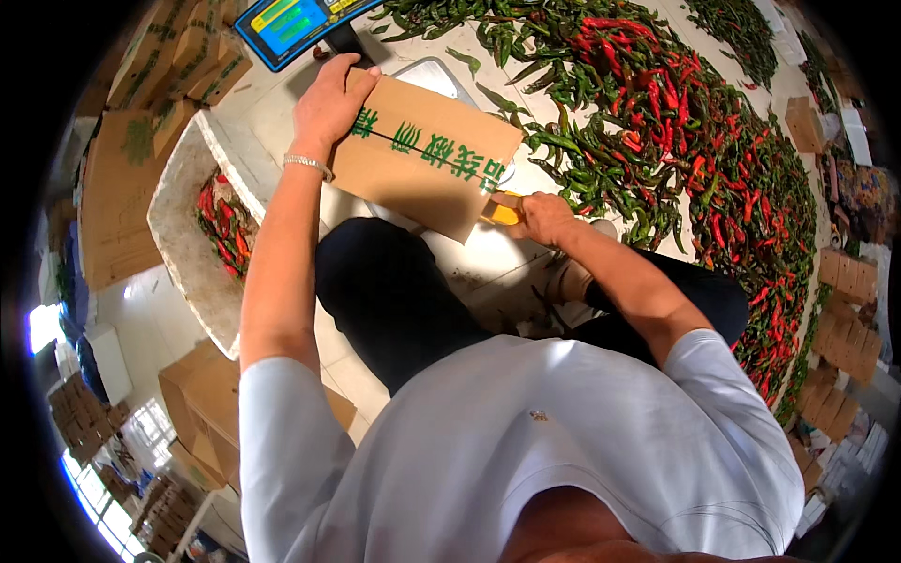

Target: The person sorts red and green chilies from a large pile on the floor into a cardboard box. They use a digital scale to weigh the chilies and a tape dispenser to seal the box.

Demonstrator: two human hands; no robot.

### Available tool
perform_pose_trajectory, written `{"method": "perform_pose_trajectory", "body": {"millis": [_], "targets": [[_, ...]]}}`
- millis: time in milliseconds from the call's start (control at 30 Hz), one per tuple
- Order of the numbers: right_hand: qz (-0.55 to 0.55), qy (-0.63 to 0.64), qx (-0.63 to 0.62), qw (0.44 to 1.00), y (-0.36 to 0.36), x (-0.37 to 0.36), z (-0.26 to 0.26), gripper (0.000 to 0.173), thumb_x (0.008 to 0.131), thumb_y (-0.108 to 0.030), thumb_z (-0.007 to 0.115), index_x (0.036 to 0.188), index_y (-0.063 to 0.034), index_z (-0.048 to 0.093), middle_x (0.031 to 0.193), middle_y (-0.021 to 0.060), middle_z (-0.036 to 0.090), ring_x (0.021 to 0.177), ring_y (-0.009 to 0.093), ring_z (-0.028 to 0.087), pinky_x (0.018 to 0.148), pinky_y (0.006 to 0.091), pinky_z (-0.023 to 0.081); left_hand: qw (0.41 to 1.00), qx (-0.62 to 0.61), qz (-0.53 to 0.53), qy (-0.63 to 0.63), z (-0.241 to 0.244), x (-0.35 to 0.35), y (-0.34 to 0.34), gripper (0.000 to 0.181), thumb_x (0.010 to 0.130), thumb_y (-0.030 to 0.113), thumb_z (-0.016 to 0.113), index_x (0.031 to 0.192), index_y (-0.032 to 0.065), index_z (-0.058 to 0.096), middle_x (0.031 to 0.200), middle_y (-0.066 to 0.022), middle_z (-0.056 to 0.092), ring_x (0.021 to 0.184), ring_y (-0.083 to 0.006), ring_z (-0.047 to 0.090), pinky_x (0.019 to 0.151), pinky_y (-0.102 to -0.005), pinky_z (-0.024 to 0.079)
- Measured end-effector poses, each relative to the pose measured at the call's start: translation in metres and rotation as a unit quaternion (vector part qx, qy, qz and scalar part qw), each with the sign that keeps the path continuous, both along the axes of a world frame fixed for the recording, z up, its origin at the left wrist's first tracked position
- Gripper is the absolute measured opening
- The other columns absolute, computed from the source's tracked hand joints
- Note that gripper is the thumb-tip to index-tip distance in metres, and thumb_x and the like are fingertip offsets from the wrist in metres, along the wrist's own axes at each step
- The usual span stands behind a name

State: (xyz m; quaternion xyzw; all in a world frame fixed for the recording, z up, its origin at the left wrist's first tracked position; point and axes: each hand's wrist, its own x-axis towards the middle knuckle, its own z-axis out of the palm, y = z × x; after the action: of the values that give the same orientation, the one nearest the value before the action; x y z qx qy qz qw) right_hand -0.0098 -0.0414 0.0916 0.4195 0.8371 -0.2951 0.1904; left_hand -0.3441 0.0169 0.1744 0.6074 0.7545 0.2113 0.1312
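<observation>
My left hand [329,105], with a bracelet at the wrist, grips the far left corner of a cardboard box [422,172] that bears green printed writing. The box's lid side faces up, with a dark seam along it. At the box's right end, my right hand [545,217] is closed around a yellow hand tool [505,209], perhaps a tape dispenser. Its working end is hidden against the box. Beneath and beyond the box shows the metal platform of a weighing scale [431,76]. Whether the box rests on that platform cannot be told.
The scale's blue display [299,27] stands at the far left. A wide heap of green and red chili peppers [662,119] covers the floor to the right. On the left is a white foam box [186,281] holding peppers [225,225], near stacked cartons [116,204].
</observation>
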Motion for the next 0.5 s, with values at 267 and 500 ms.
{"method": "perform_pose_trajectory", "body": {"millis": [267, 500], "targets": [[-0.020, -0.126, -0.034, 0.991, 0.016, -0.051, 0.020, 0.041, 0.067, -0.037, 0.071, 0.103, -0.0182, 0.067, 0.096, 0.0046, 0.067, 0.090, 0.024, 0.064, 0.073, 0.0358, 0.051, 0.998, -0.012, 0.043, 0.050, 0.000, -0.003, -0.005, 0.074, 0.081, 0.062, 0.045, 0.137, 0.0135, 0.037, 0.137, -0.0104, 0.041, 0.124, -0.0280, 0.043, 0.098, -0.0384, 0.036], [-0.038, -0.063, -0.081, 0.994, -0.045, -0.069, -0.067, 0.051, 0.064, -0.041, 0.072, 0.104, -0.0081, 0.066, 0.101, 0.0071, 0.067, 0.090, 0.024, 0.065, 0.072, 0.0365, 0.052, 0.997, 0.049, 0.039, 0.048, -0.016, -0.016, -0.002, 0.077, 0.080, 0.063, 0.045, 0.135, 0.0092, 0.038, 0.135, -0.0152, 0.043, 0.122, -0.0308, 0.044, 0.097, -0.0414, 0.037]]}}
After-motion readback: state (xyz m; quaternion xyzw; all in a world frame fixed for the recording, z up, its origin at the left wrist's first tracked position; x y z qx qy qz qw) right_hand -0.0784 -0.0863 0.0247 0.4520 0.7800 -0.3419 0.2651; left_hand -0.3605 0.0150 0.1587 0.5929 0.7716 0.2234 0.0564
